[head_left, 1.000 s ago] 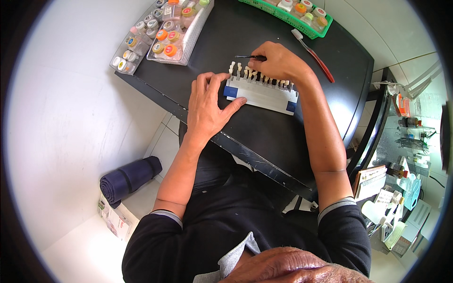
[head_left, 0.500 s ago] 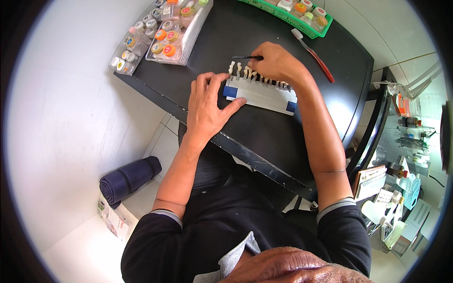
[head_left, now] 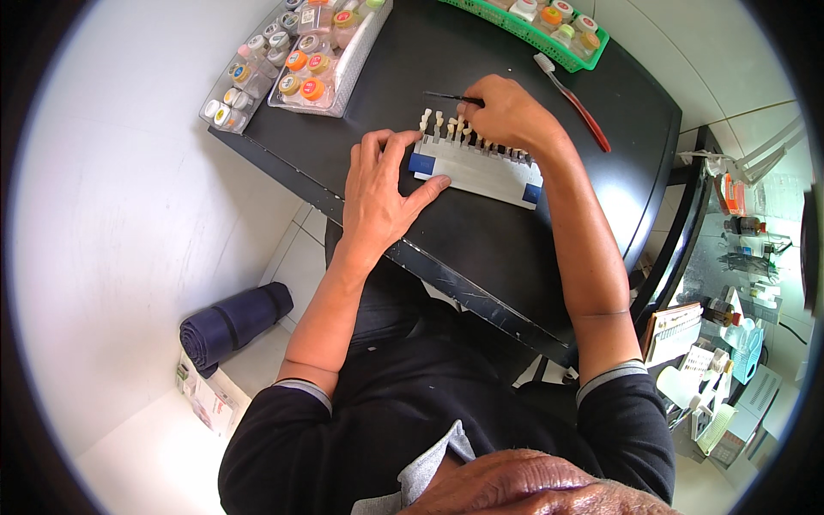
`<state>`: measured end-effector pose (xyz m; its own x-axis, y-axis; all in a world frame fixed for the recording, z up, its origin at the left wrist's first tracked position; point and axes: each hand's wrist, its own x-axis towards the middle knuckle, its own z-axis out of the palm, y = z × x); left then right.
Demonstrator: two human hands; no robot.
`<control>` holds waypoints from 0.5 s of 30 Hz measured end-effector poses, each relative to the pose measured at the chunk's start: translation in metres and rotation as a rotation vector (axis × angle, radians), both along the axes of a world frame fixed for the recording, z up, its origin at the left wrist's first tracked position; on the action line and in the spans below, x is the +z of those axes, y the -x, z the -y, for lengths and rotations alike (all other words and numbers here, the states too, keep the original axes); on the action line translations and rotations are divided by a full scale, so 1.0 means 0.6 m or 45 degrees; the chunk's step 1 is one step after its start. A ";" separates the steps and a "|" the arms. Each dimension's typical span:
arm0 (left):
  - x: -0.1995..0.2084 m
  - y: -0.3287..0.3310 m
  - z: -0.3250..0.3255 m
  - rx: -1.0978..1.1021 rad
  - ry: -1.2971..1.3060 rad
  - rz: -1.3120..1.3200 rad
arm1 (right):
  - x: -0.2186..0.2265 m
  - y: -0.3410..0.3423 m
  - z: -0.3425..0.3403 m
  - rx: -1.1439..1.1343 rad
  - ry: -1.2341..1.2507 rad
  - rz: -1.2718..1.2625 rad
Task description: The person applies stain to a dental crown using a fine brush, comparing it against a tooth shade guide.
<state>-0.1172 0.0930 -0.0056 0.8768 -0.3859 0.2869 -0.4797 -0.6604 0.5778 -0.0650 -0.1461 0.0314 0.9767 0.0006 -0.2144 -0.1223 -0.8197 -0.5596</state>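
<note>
A tooth shade guide [head_left: 476, 176] lies on the black table, a silver bar with blue ends and a row of tooth-shaped tabs [head_left: 451, 127] along its far edge. My left hand [head_left: 378, 189] grips its left end, thumb at the near edge and index finger by the leftmost tab. Over the row, my right hand [head_left: 506, 110] is closed round a slender black stick-like tool [head_left: 451, 97], whose thin end points left. Its fingertips are down among the tabs; whether they also pinch one is hidden. The tabs further right sit partly under my right hand and wrist.
Clear and white boxes of small capped jars [head_left: 302, 86] stand at the table's far left. A green basket [head_left: 592, 60] with more jars is at the far edge. A red-handled toothbrush [head_left: 577, 105] lies right of my hand. At right is a cluttered glass-topped desk [head_left: 721, 257].
My right hand has shifted very slightly, and the tool's thin end sits a little farther away. The left hand keeps its hold on the shade guide.
</note>
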 end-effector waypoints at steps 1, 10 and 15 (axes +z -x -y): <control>0.001 0.000 -0.001 -0.001 0.007 -0.004 | -0.001 -0.001 0.001 0.002 -0.001 0.000; 0.000 0.000 -0.003 -0.004 0.011 -0.001 | -0.014 -0.003 0.009 -0.068 -0.070 0.119; 0.004 0.002 0.000 -0.002 0.011 -0.003 | -0.016 -0.007 0.019 -0.192 -0.082 0.192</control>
<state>-0.1187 0.0933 -0.0034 0.8771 -0.3846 0.2878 -0.4790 -0.6548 0.5847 -0.0606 -0.1577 0.0216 0.9877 -0.1392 -0.0705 -0.1522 -0.7605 -0.6312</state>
